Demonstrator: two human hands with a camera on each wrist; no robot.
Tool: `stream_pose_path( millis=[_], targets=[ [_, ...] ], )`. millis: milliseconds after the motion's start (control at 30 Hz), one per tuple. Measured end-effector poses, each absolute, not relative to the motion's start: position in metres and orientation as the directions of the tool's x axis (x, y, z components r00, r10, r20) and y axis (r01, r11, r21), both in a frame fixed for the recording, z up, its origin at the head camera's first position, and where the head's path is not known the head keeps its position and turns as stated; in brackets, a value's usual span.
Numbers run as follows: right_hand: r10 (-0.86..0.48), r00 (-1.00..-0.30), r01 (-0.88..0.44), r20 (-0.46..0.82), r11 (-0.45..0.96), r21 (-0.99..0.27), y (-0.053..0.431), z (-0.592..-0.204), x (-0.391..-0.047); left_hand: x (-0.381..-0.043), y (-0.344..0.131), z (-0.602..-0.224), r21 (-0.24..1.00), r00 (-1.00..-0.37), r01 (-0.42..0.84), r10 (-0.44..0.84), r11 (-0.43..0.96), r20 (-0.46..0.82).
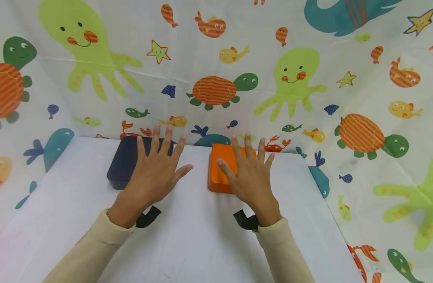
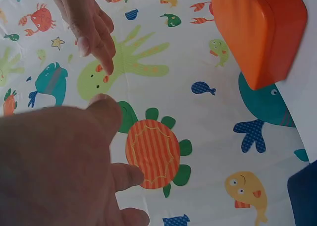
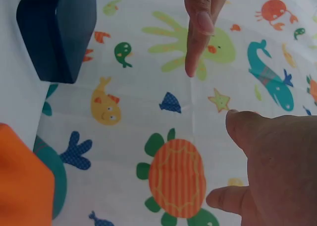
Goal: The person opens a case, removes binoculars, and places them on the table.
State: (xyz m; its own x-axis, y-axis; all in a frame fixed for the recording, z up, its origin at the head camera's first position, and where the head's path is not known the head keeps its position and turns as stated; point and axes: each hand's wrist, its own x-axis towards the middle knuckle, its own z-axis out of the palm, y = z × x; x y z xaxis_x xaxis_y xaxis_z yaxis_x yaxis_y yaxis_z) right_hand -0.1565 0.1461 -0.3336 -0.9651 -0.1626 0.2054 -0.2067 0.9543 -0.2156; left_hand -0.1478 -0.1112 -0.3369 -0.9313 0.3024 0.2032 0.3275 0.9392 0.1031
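1. Nearest, beige sleeves (image 1: pixel 283 255) cover both forearms behind the hands, with a black strap (image 1: pixel 246 221) showing on the inner side of each wrist.
2. Beneath the forearms lies a white tabletop (image 1: pixel 193 224), which reaches forward under both hands.
3. The left hand (image 1: pixel 154 173) is raised with its back up, fingers straight and fanned apart, thumb out toward the other hand; it holds nothing.
4. The right hand (image 1: pixel 251 173) mirrors it: fingers straight and spread, thumb pointing inward, nothing in its grasp.
5. Below and beyond the left hand sits a dark navy box (image 1: pixel 126 161), partly hidden by the fingers.
6. Below and beyond the right hand sits an orange box (image 1: pixel 218 169), partly covered from above; the wrist views show both hands apart from the boxes.
7. Farthest, past the fingertips, hangs a white cloth (image 1: pixel 237 23) printed with sea animals, a striped turtle (image 1: pixel 214 90) between and beyond the two hands.
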Motion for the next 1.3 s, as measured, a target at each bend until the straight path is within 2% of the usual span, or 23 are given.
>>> stream_pose_path(
  millis=[300, 533, 1033, 1300],
  targets=[
    [-0.155, -0.956, -0.217, 0.248, 0.945, -0.245, 0.135, -0.346, -0.169, -0.157, -0.133, -0.351, 0.106, -0.943, 0.278, 0.251, 0.955, 0.219],
    [-0.168, -0.948, -0.228, 0.271, 0.952, -0.205, 0.123, -0.364, -0.184, -0.166, -0.153, -0.366, 0.123, -0.942, 0.26, 0.223, 0.958, 0.251],
    [-0.237, -0.916, -0.319, 0.324, 0.92, -0.23, 0.086, -0.404, -0.209, -0.188, -0.205, -0.394, 0.188, -0.966, 0.174, 0.13, 0.967, 0.223],
    [-0.264, -0.899, -0.376, 0.349, 0.874, -0.308, 0.06, -0.416, -0.219, -0.195, -0.222, -0.403, 0.209, -0.958, 0.17, 0.111, 0.963, 0.265]
  ],
)
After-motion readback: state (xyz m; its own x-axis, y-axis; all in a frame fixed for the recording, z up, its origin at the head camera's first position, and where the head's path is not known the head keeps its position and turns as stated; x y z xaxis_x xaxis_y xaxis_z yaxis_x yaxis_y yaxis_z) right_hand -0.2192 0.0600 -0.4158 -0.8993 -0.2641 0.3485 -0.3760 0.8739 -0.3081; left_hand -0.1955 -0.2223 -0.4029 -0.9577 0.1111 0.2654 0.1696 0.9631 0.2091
